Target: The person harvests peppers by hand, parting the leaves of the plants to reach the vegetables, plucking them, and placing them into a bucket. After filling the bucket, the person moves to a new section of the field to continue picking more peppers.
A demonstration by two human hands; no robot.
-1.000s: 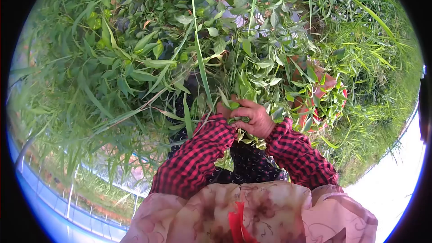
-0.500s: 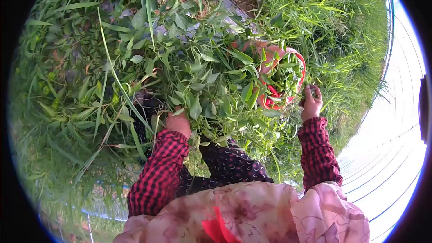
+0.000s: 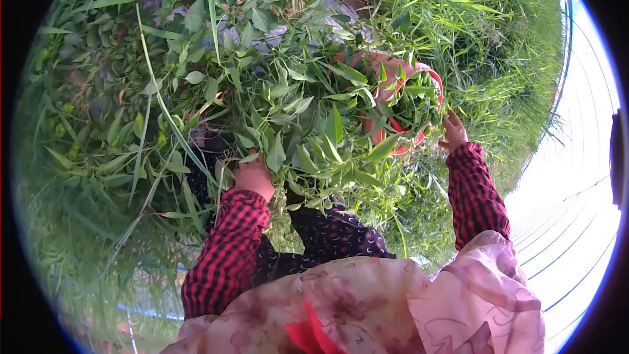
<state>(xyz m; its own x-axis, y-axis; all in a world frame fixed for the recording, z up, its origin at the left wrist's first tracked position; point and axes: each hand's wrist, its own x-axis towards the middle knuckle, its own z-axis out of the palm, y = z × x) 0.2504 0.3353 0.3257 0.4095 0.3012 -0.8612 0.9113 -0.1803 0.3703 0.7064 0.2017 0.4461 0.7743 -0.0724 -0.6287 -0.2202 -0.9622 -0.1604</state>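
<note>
My left hand [image 3: 254, 178] is low among the leafy pepper plants [image 3: 278, 151], its fingers curled in and partly covered by leaves; what they grip is hidden. On the right, my right hand [image 3: 453, 132] is beside a pinkish-red bucket [image 3: 438, 82], fingers apart and reaching toward its rim. I see nothing held in it. The bucket is tilted, with green leaves and long green peppers [image 3: 419, 101] showing in its mouth. A strip of red shows low inside it, and leaves cover part of its side.
Tall grass [image 3: 498, 59] grows beyond the bucket on the right. Long grass blades [image 3: 157, 92] cross the plants at left. Dark patterned trousers [image 3: 337, 229] show below the foliage. A ribbed pale cover [image 3: 563, 190] curves along the far right.
My right hand's fingers have gone from curled to spread, and its forearm has shifted right. Leaves have moved over the bucket, hiding more of the red inside. My left hand stays nearly in place.
</note>
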